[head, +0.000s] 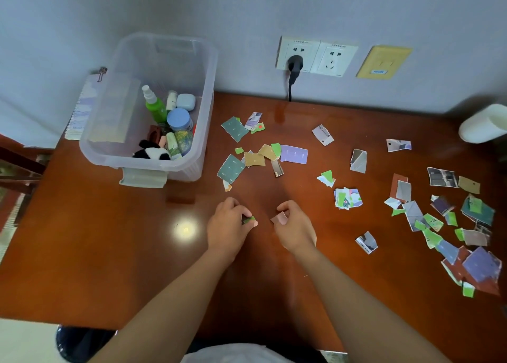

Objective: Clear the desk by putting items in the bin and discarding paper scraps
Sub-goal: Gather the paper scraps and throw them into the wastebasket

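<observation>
Showing, at far left, a spiral notebook (82, 107) with a binder clip (102, 73) at its top, standing against the wall just left of the bin. Showing next the clear plastic bin (164, 58) sitting on the left rear of the brown bench (109, 239). Containing already a green spray bottle (155, 104), a blue-lidded jar (179, 119), a pale blue case (186, 101) and a panda plush (152, 152) lying against the near wall, among other small items too crowded to tell apart. Reflecting a round spot of light (185, 228) off the bench just left of the hands.

Pinching a small green paper scrap (249, 220) between thumb and curled fingertips of the left hand (227, 225), low over the bench near its front middle. Pinching a pinkish-brown paper scrap (279, 218) in the curled fingers of the right hand (295, 228), just beside the left hand but apart from it.

Showing, beyond the hands and just right of the bin, a loose cluster of torn scraps (263, 154) in grey-green, tan, lilac and bright green, lying flat on the bench. Displaying on the wall behind a black plug (295, 65) seated in the left of two white sockets (333, 59), with a yellow cover plate (382, 62) to their right.

Showing further scraps scattered singly across the middle right, including a small heaped pile (348, 198). Ending at right with a denser spread of overlapping scraps (466, 239) near the bench's edge, and a white cylinder (482, 122) lying at the rear right corner, partly out of view.
</observation>
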Tool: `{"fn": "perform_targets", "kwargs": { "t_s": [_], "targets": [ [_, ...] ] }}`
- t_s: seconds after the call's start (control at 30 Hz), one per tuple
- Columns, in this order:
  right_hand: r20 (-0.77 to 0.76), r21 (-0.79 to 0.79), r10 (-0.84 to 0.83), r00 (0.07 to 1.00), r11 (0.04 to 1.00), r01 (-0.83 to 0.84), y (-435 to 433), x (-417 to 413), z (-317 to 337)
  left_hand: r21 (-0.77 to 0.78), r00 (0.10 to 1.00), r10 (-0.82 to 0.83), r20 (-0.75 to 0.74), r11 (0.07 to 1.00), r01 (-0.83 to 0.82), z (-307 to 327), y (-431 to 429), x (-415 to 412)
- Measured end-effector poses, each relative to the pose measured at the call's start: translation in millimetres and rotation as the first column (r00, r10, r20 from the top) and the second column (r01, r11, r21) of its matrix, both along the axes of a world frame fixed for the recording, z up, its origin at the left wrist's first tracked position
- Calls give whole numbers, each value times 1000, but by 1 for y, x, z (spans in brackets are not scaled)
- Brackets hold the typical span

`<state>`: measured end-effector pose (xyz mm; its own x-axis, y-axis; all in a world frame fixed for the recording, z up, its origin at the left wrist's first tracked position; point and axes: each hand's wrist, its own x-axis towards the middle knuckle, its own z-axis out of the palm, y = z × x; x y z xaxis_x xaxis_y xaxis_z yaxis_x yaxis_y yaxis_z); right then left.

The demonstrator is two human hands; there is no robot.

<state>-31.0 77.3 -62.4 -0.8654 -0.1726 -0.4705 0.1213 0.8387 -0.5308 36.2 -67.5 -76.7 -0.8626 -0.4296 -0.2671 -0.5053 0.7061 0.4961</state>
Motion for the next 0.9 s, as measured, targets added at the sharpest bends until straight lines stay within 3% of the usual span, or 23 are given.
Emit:
{"fn": "perform_targets", "kwargs": {
  "t_s": [0.9],
  "targets": [
    [93, -93, -85, 992, 991, 93, -7, 11, 3, 15, 999, -26, 20, 1000, 26, 1, 1, -5]
  ]
}}
